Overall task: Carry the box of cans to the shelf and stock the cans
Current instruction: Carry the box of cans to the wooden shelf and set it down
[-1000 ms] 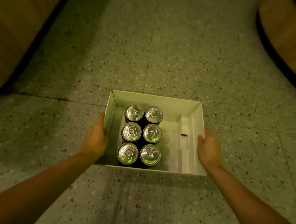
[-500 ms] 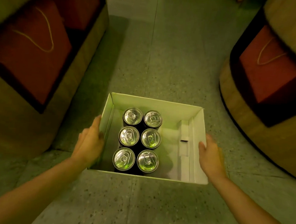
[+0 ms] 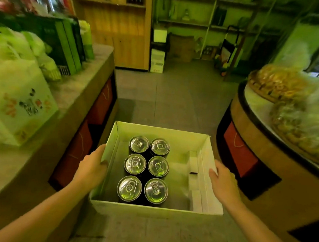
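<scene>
An open white cardboard box [image 3: 151,211] is held in the air in front of me, above the floor. Several dark cans [image 3: 146,168] with silver tops stand upright in two rows in its left half; the right half holds only a white cardboard insert [image 3: 196,176]. My left hand [image 3: 91,168] grips the box's left wall, thumb over the rim. My right hand [image 3: 222,181] grips the right wall. A wooden shelf unit [image 3: 114,21] with dark bottles stands far ahead on the left, and metal shelves [image 3: 204,25] line the back wall.
A counter [image 3: 40,140] with white bags and green boxes runs along my left. A round display stand [image 3: 272,164] with bagged goods is on my right. A tiled aisle [image 3: 169,98] leads between them to stacked white cartons [image 3: 158,51] at the back.
The view has tilted up from the floor to the aisle and shelves ahead. The box stays held between both hands, now raised between the two counters.
</scene>
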